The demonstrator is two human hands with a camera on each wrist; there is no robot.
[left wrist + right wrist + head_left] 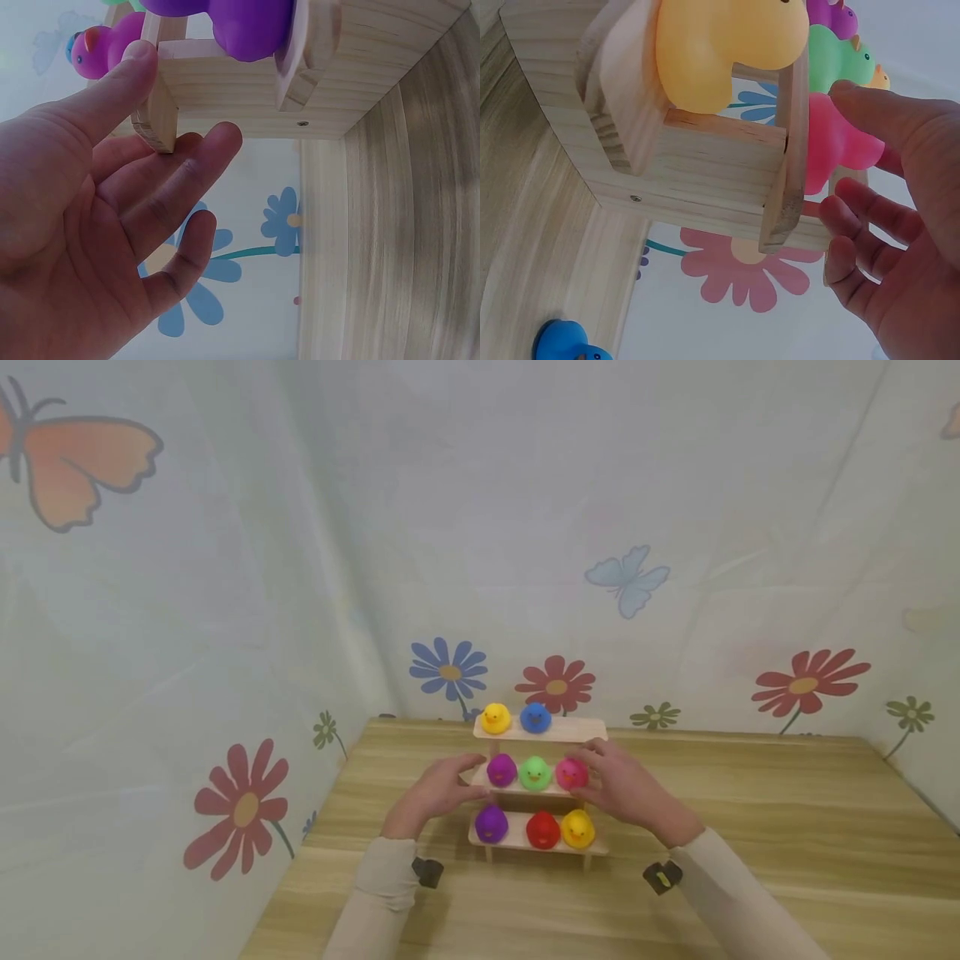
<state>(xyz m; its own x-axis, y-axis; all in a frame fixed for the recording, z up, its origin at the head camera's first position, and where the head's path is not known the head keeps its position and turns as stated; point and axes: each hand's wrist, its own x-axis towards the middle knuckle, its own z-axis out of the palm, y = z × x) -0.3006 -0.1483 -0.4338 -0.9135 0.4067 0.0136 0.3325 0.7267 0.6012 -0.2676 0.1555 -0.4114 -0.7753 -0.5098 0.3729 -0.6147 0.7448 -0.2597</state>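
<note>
Hands (437, 787) (627, 783) apart, duck shelf (576, 729) between

A pale, creased sheet (480, 485) (cloth or plastic, hard to tell which) walled in the far side and left of a wood-grained table (750, 827). An orange butterfly (82, 460) spread across the sheet's upper left, and a light blue butterfly (633, 580) showed right of the middle. Along the bottom ran a blue flower (448, 672), small green flowers (655, 717) and red flowers (804, 685), one low at near left. The light was soft and even
</note>
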